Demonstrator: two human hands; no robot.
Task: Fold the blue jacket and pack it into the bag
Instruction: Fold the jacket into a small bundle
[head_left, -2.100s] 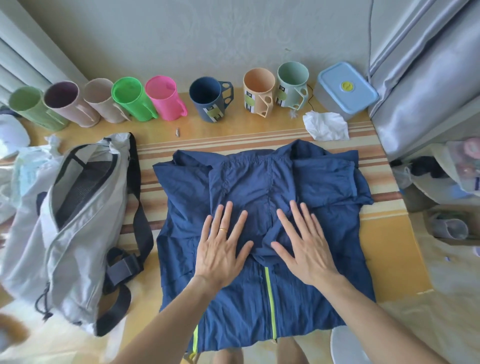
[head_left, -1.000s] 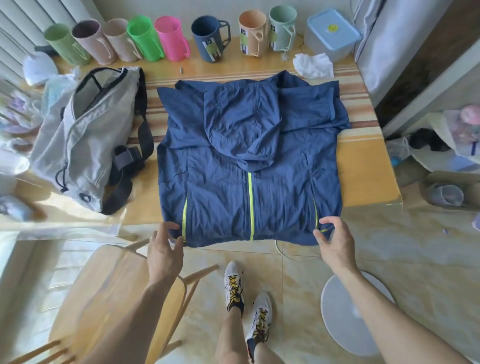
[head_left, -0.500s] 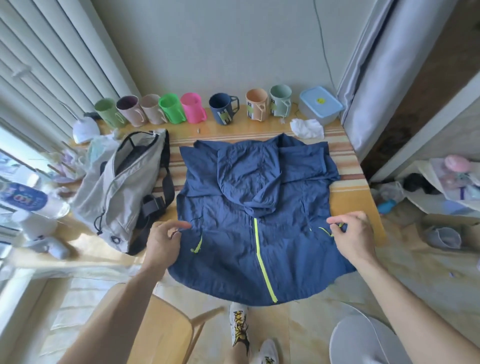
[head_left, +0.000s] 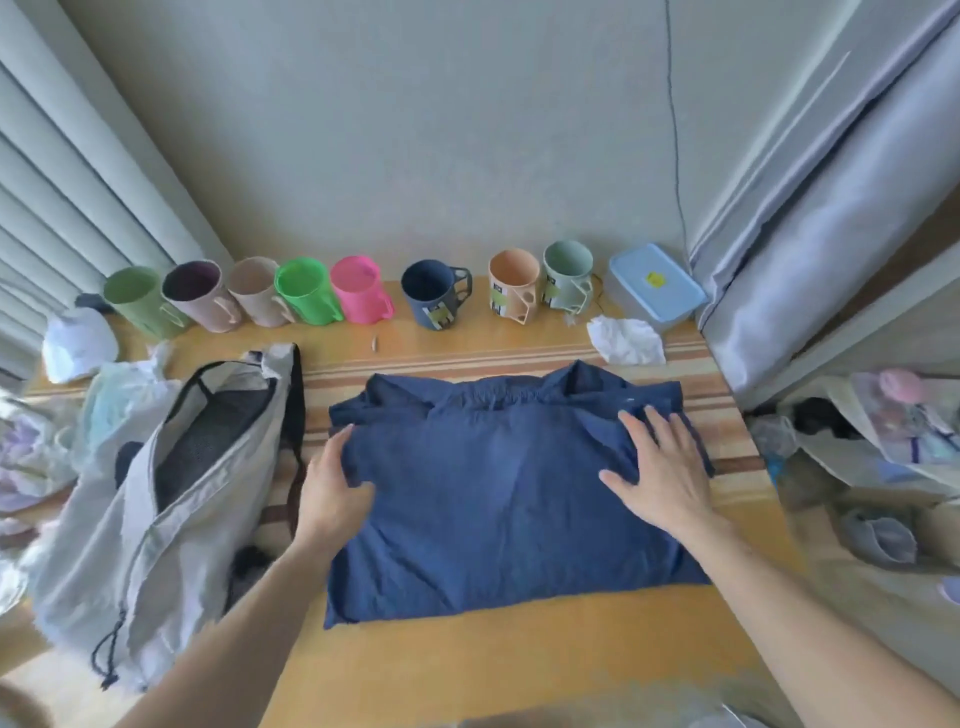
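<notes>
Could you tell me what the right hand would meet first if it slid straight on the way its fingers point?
Probably the folded collar edge of the blue fabric jacket just ahead of the right hand; beyond that, perhaps the crumpled white tissue, though depth is unclear.

Eight mugs (head_left: 358, 293) are standing in a row along the wall. One blue jacket (head_left: 498, 499) is lying folded on the table, one grey bag (head_left: 171, 478) is sitting beside it, and one lidded box (head_left: 657, 286) and one crumpled tissue (head_left: 626, 340) are resting near the right corner.
</notes>
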